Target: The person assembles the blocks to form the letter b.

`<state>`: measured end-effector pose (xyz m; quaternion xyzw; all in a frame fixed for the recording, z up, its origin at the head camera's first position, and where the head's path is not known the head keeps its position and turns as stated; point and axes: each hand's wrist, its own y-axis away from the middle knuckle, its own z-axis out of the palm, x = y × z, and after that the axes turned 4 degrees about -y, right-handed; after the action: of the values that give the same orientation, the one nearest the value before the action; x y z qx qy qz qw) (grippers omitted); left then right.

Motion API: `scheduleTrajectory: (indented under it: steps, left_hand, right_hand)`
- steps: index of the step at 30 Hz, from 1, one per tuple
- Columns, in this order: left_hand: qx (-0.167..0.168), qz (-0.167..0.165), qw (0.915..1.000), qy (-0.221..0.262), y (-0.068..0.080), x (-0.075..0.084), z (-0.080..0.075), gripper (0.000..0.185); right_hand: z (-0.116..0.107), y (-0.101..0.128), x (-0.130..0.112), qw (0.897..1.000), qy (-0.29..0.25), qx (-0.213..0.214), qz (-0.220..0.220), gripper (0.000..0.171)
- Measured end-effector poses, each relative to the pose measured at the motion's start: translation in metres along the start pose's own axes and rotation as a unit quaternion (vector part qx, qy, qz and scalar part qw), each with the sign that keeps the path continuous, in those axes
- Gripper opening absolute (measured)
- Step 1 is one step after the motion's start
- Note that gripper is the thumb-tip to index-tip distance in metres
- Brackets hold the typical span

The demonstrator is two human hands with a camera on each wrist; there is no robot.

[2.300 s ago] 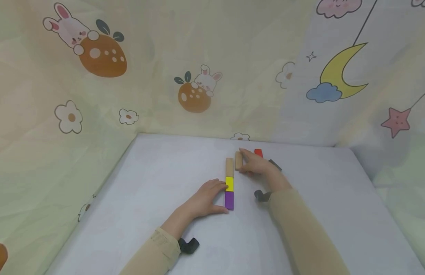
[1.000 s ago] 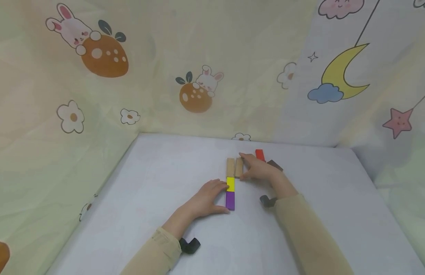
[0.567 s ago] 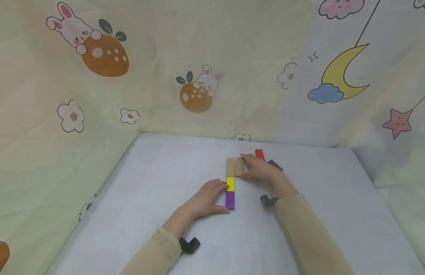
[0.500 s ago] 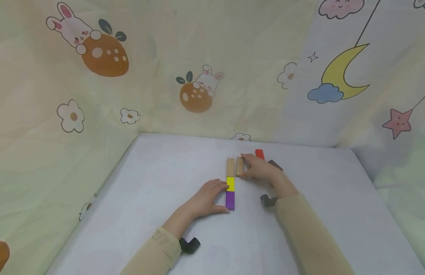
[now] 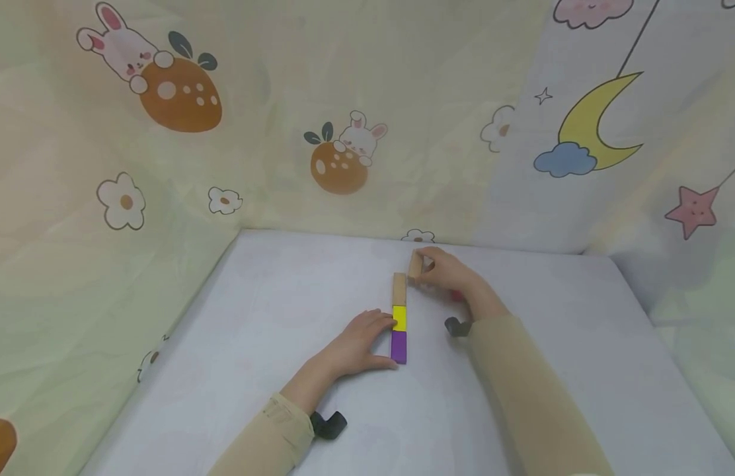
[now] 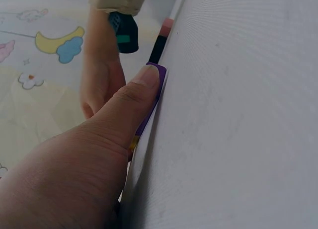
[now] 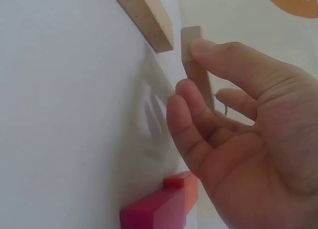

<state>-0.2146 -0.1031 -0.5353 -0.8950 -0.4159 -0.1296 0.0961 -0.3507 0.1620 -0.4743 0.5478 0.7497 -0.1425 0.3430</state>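
Note:
A straight row of blocks lies on the white table: a purple block (image 5: 398, 348) nearest, then a yellow block (image 5: 400, 318), then a plain wooden block (image 5: 400, 289). My left hand (image 5: 355, 344) rests beside the row, thumb against the purple block's near end and a fingertip at the yellow block's edge. In the left wrist view the thumb covers part of the purple block (image 6: 159, 92). My right hand (image 5: 447, 271) pinches a second wooden block (image 5: 415, 264) past the row's far end. In the right wrist view that wooden block (image 7: 196, 70) is lifted off the table.
A red block (image 5: 457, 295) shows partly under the right hand. A magenta block (image 7: 156, 209) and an orange-red block (image 7: 190, 189) sit below the hand in the right wrist view. A dark block (image 6: 158, 49) appears in the left wrist view. A patterned cloth wall (image 5: 433, 132) borders the table.
My right hand has carried its wooden block away from beside the row's wooden block, further back and up. Its wrist now covers the dark block. The left hand has stayed put.

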Motion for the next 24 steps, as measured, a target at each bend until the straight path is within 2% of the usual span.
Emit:
scheduleTrajectory:
  steps: [4,10,16,24]
  left_hand:
    - [0.002,0.002,1.0000,0.000,0.000,-0.001,-0.001,0.085]
    - [-0.003,-0.003,1.0000,0.007,0.001,0.000,-0.003,0.086]
    - [-0.014,-0.010,0.9997,0.019,0.000,0.001,-0.004,0.087]
    - [-0.010,-0.009,0.9998,0.015,0.001,0.000,-0.002,0.085]
  right_hand:
    - [-0.002,-0.009,-0.006,1.000,-0.023,0.003,-0.010,0.083]
    - [0.002,-0.024,-0.007,0.999,-0.028,-0.006,-0.024,0.083]
    - [0.008,-0.033,-0.003,0.998,-0.064,-0.019,-0.004,0.082]
    - [0.013,-0.046,0.003,0.999,-0.043,-0.028,0.006,0.079]
